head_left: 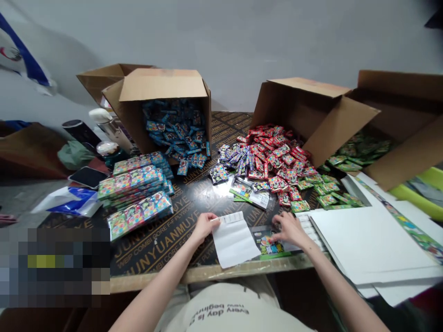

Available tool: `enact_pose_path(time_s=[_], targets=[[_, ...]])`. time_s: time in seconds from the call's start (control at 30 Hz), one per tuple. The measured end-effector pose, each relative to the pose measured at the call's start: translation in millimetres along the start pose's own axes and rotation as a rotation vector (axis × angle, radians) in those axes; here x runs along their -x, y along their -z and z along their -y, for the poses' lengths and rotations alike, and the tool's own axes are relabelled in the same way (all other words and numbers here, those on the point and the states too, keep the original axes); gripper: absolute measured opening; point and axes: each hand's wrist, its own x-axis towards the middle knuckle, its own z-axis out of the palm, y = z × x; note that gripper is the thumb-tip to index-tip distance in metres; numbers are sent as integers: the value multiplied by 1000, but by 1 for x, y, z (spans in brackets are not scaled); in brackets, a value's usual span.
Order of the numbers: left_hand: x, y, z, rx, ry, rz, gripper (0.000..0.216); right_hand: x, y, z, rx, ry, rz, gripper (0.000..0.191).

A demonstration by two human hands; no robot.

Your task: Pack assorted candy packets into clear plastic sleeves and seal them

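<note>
My left hand (204,226) pinches the top left corner of a white card sleeve (233,240) lying near the table's front edge. My right hand (289,229) rests with curled fingers on a green printed card (272,246) beside that sleeve, fingertips pressed on it. Just beyond my hands lie a few flat printed packs (249,191). Behind them spreads a heap of small red packets (273,157), with purple ones (231,157) to its left and green ones (321,189) to its right.
A tipped carton (162,92) spills blue packets at back left; stacked blue bundles (136,193) lie in front of it. Two more tipped cartons (311,110) stand at back right. White sheets (367,240) cover the right side. A phone (88,176) and cups sit far left.
</note>
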Motion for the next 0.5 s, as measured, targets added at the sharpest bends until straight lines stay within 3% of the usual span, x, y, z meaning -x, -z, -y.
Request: enact_pose_path(time_s=[0.1,0.23,0.33,0.4,0.43,0.5], targets=[[-4,6,6,-21,26,32,15,10,-8,-17,24,33,9,34],[-6,23,5,-38,73,81,22,4,10,-37,-513,46,79,18],[-7,31,3,-57,81,92,26,-7,38,-51,-864,-1,-142,21],[-9,23,2,-74,77,109,25,-12,52,-48,-1003,-4,-275,22],[-10,14,2,-87,73,123,23,-15,56,-41,-1043,21,-267,22],[-13,-12,2,-125,57,154,20,-21,55,-20,-1022,117,-106,22]])
